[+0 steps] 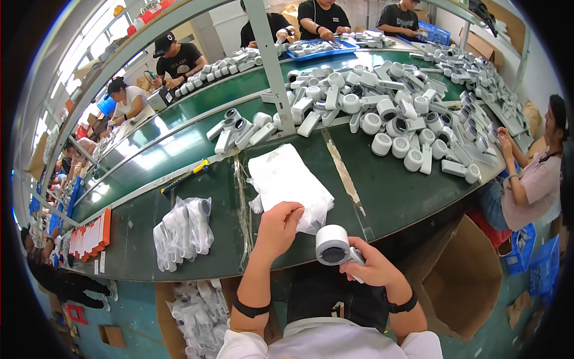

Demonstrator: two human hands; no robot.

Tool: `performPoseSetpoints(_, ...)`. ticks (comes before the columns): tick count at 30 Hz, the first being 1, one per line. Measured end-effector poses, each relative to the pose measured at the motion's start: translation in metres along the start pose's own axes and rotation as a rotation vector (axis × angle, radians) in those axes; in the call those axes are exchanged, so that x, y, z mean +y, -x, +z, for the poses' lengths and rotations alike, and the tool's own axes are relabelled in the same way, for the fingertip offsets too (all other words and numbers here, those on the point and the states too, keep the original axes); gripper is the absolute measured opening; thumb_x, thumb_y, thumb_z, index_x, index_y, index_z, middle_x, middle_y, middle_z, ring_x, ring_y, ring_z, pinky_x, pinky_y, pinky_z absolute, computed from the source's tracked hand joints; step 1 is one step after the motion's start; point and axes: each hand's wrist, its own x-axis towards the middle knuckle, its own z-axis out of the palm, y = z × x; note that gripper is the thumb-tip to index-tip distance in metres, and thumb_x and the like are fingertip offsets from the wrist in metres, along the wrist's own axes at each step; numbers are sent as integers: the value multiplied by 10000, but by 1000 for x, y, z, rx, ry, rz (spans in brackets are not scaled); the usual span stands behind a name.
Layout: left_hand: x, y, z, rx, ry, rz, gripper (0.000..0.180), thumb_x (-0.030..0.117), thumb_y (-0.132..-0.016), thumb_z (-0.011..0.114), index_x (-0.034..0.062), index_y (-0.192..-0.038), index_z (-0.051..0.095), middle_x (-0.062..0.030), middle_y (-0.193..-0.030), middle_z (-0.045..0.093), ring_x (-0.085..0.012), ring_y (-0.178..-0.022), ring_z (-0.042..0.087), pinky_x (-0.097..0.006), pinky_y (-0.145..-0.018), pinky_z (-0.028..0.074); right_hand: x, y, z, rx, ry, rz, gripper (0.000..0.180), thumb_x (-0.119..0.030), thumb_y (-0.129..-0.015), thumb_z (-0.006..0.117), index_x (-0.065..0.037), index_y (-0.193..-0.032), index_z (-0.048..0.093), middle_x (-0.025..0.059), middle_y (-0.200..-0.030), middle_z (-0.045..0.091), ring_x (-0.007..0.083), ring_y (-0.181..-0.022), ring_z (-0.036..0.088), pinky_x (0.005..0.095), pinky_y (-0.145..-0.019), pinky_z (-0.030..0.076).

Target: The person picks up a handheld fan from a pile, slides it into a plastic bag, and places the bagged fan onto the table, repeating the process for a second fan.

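Observation:
My right hand [372, 267] grips a white hand-held device with a round grey head [332, 246], held just over the near edge of the green table [388, 191]. My left hand [278, 225] pinches the near end of a stack of clear plastic bags [286, 179] lying on the table in front of me. Both wrists wear black bands.
A big heap of the same white devices [394, 119] covers the table's far right. Bagged devices [182, 230] lie at the left, more in a box [197, 314] below. An open cardboard box [460, 281] stands at my right. A metal post [269, 66] rises ahead. Other people sit around.

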Motion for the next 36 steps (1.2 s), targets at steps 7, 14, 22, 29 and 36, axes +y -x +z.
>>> performPoseSetpoints(7, 4, 7, 1, -19, -42, 125, 111, 88, -886, 634, -13, -927, 653, -132, -910, 642, -286, -786, 625, -340, -705, 496, -18, -2, 1, -91, 147, 49, 830, -123, -884, 649, -73, -1523, 123, 85, -835, 652, 128, -625, 600, 264, -591, 496)
performPoseSetpoints(14, -1, 19, -6, -101, -81, 245, 80, 34, -865, 642, -23, -922, 647, -120, -925, 640, -276, -847, 621, -321, -772, 493, -27, -29, -9, -187, 343, 157, 935, -322, -920, 605, -123, -1543, -64, 77, -784, 633, 147, -569, 583, 281, -577, 505)
performPoseSetpoints(22, -7, 25, -9, -61, -51, 169, 84, 33, -861, 645, -10, -933, 647, -117, -918, 636, -254, -843, 606, -327, -741, 483, -20, -37, -8, -151, 257, 173, 625, -295, -918, 599, -150, -1479, 365, 49, -819, 612, 122, -604, 567, 271, -579, 498)
performPoseSetpoints(29, -17, 32, 0, -3, 39, 82, 203, 62, -822, 717, 16, -1008, 647, -60, -911, 622, -150, -779, 568, -249, -699, 445, -14, -30, -9, -86, 213, 165, 624, -265, -910, 612, -143, -1466, 355, 44, -833, 607, 108, -621, 558, 261, -565, 481)
performPoseSetpoints(36, -32, 38, -10, -219, 332, -76, 338, 76, -754, 786, 46, -1068, 664, -21, -911, 619, -133, -745, 514, -246, -691, 436, -11, -30, -11, -96, 201, 155, 648, -253, -904, 619, -142, -1472, 328, 43, -835, 604, 112, -629, 562, 255, -557, 469)
